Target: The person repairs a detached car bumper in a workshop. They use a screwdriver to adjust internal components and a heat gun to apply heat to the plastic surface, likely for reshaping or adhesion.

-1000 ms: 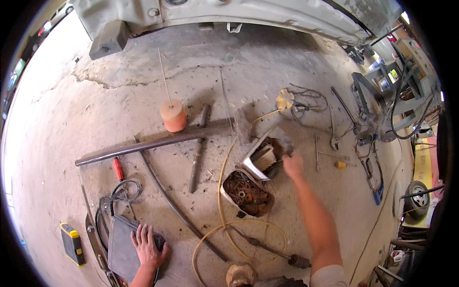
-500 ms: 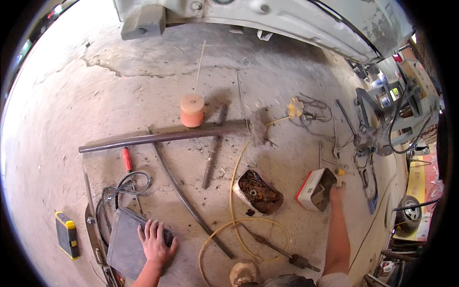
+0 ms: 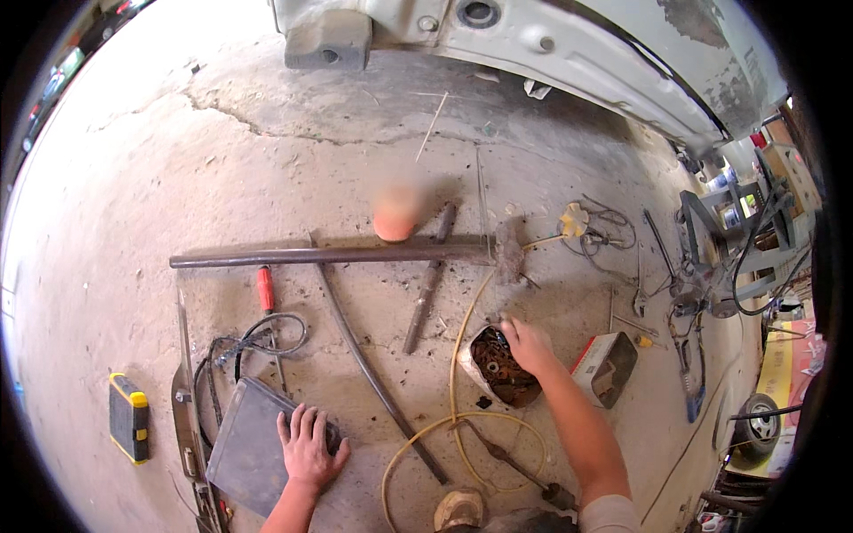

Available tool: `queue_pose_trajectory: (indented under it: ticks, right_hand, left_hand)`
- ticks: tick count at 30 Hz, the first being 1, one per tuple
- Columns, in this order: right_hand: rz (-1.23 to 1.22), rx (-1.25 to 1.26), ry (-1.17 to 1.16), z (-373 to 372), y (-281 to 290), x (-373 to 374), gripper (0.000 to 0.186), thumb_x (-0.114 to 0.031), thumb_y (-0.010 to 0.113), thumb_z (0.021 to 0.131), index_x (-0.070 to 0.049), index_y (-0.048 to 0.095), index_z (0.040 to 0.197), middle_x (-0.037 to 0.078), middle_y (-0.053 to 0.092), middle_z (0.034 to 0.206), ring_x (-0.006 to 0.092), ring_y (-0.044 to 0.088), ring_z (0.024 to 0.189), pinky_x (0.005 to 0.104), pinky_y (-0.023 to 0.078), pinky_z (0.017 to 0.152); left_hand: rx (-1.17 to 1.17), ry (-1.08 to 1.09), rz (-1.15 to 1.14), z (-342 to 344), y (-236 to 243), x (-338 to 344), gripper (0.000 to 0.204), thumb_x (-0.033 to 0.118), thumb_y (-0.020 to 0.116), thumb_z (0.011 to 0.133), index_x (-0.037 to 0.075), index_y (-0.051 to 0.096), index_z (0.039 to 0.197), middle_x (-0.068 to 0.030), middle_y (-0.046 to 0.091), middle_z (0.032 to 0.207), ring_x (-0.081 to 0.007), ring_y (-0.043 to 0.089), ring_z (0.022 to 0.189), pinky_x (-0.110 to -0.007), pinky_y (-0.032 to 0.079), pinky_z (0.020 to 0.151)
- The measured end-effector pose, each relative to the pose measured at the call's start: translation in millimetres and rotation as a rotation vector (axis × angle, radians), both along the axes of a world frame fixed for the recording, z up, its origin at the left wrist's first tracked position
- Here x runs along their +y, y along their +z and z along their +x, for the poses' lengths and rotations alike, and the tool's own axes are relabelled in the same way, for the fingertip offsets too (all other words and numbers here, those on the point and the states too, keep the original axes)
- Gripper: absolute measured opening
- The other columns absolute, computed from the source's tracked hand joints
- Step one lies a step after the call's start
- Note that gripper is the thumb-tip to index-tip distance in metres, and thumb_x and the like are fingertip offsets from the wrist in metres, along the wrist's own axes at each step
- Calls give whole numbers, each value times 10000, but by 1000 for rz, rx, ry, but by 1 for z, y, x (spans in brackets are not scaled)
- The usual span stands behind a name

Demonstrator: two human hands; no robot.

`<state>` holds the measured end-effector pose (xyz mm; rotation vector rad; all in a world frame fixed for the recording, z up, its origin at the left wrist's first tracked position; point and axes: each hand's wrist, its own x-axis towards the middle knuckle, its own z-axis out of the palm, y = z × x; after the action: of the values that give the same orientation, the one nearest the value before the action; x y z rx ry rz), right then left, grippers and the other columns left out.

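My left hand (image 3: 311,449) lies with fingers spread on a flat dark grey case (image 3: 249,444) at the lower left. My right hand (image 3: 526,346) is at the far rim of a cut-open whitish container (image 3: 474,380). Its fingers are drawn together; whatever they hold is too small and hidden to name. Inside the container lie rusty bolts and small metal bits (image 3: 508,377), with a nut or washer on top. Just right of it a white and red box (image 3: 613,369) stands tilted, partly behind my right forearm.
A long metal pipe (image 3: 329,256) crosses the floor, with an orange cylinder (image 3: 394,222) behind it. A red-handled screwdriver (image 3: 266,289) and a yellow-black case (image 3: 129,417) lie left. A yellow hose (image 3: 462,355) loops near me. Wrenches (image 3: 640,298) lie right; a vehicle body (image 3: 498,35) overhangs the far side.
My right hand has moved left from the white and red box to the container of rusty bolts. My left hand stays on the grey case. The whole view has shifted slightly.
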<state>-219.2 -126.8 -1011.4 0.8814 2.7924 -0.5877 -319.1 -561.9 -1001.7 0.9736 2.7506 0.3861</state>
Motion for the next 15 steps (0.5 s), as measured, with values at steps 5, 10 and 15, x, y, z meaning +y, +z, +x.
queue_pose_trajectory:
  ticks: [5, 10, 15]
  right_hand:
    - [58, -137, 0, 44, -7, 3, 391, -269, 496, 981, -121, 533, 1341, 255, 672, 916, 442, 641, 853, 527, 503, 746]
    - [106, -266, -72, 64, 0, -1, 440, -157, 604, 889, -102, 549, 1321, 232, 685, 911, 415, 657, 860, 518, 514, 735]
    - [164, -488, -191, 88, 19, -8, 421, -114, 682, 810, -65, 608, 1222, 207, 689, 934, 377, 663, 916, 480, 526, 798]
  left_hand:
    - [-16, -3, -3, 1, 2, 5, 608, 374, 714, 720, 46, 565, 1210, -131, 531, 1260, -335, 394, 1330, -594, 152, 1160]
    - [3, -4, 20, 2, -2, 4, 608, 338, 728, 695, 50, 560, 1204, -131, 526, 1247, -342, 396, 1321, -601, 153, 1157]
    - [2, -8, 30, 1, -2, 5, 608, 342, 732, 695, 46, 565, 1200, -136, 529, 1245, -344, 400, 1317, -602, 171, 1152]
